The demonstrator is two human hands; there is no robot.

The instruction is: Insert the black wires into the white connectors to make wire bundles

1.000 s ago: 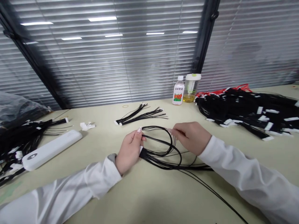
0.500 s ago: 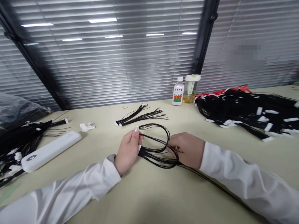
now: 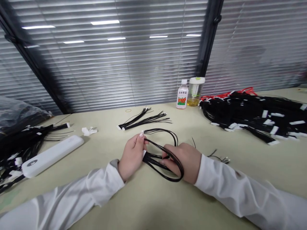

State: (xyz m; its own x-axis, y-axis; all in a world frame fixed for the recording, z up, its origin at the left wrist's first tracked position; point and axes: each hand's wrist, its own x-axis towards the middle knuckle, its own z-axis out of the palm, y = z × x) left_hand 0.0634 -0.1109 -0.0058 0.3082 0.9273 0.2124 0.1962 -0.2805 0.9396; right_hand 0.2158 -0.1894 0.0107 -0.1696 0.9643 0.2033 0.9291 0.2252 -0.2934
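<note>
My left hand (image 3: 133,154) pinches the white connector end of a looped black wire bundle (image 3: 176,159), thumb on top. A second white connector (image 3: 144,154) of the bundle sits just below my left fingers. My right hand (image 3: 183,161) is closed on the wires, with its fingers inside the loop and part of the loop passing over them. Loose wire ends (image 3: 224,159) stick out beyond my right wrist. Behind the hands, two short black wire bundles (image 3: 144,121) with white connectors lie on the table.
A white elongated device (image 3: 52,156) and black harnesses (image 3: 24,140) lie at the left, near white scraps (image 3: 89,131). A bottle (image 3: 182,94) and a lidded cup (image 3: 196,92) stand at the back. Black harnesses with white connectors (image 3: 254,111) are heaped at the right, red wires behind them.
My right hand has moved slightly left, its fingers now within the loop. The loop has shifted in front of them, and loose wire ends now show beyond the right wrist. My left hand keeps its hold.
</note>
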